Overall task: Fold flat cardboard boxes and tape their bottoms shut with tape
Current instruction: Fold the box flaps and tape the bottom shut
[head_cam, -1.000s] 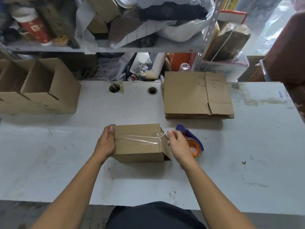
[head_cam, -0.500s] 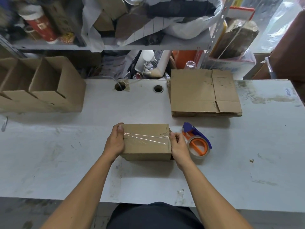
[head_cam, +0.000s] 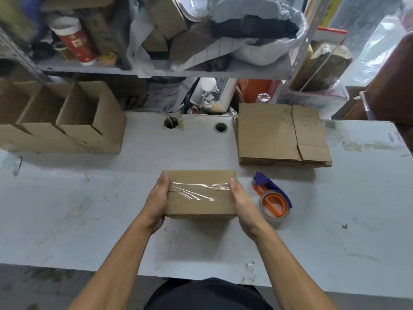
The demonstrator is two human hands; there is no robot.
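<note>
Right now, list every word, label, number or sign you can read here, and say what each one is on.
None can be read.
Red and white canister on the shelf: pale square print, too blurred.
Table, far right edge: small blue sticker, too small.
White carton behind the flat cardboard stack: blue print, blurred.
Taped box held between left hand and right hand: no print shows.

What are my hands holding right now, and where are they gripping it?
Both hold the taped cardboard box by its short ends: the left hand on the left end, the right hand on the right end, thumbs on top.
</note>
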